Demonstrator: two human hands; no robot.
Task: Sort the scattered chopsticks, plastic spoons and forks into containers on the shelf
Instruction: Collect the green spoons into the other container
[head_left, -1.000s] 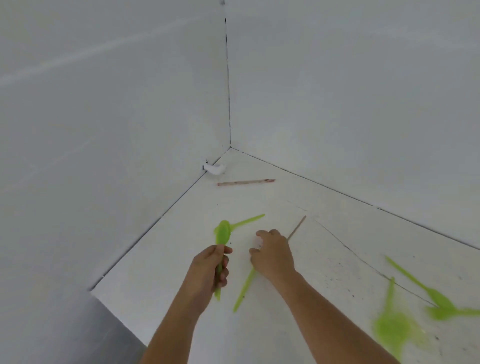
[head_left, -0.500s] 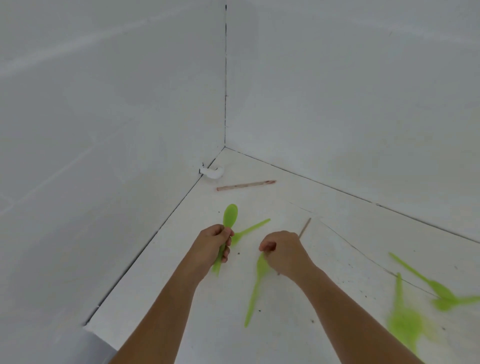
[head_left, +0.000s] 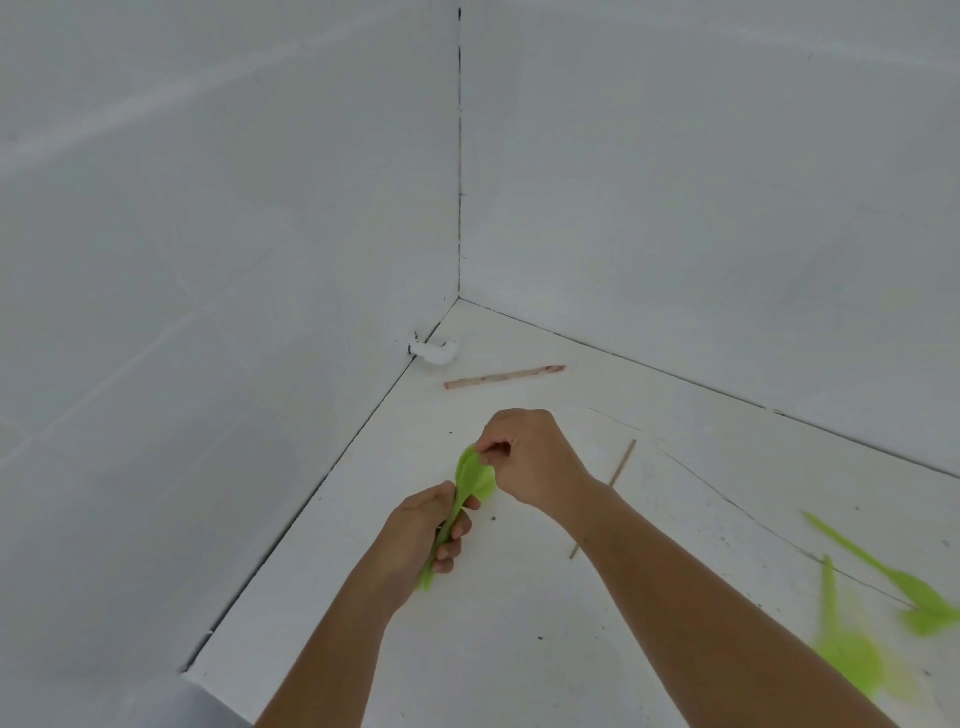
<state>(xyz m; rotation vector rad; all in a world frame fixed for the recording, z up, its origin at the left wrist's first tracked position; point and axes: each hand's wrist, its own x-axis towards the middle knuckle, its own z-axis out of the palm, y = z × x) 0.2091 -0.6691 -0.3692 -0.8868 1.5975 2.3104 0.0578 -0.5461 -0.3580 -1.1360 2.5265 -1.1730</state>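
My left hand grips the handles of a bunch of green plastic spoons, bowls pointing up. My right hand pinches the top of the spoon bowls, pressing them together. A thin brown chopstick lies on the white surface just right of my right wrist, partly hidden by my forearm. A paper-wrapped chopstick lies further back near the corner. More green plastic cutlery lies at the right, with a blurred green piece at the lower right.
The white surface is closed in by white walls on the left and at the back, meeting in a corner. A small white fitting sits at the foot of the left wall. The surface's front edge shows at lower left.
The two loose green spoons that lay between my hands are gone from the surface and are now in my left hand's bunch. My right hand moved left and up onto the spoon bowls.
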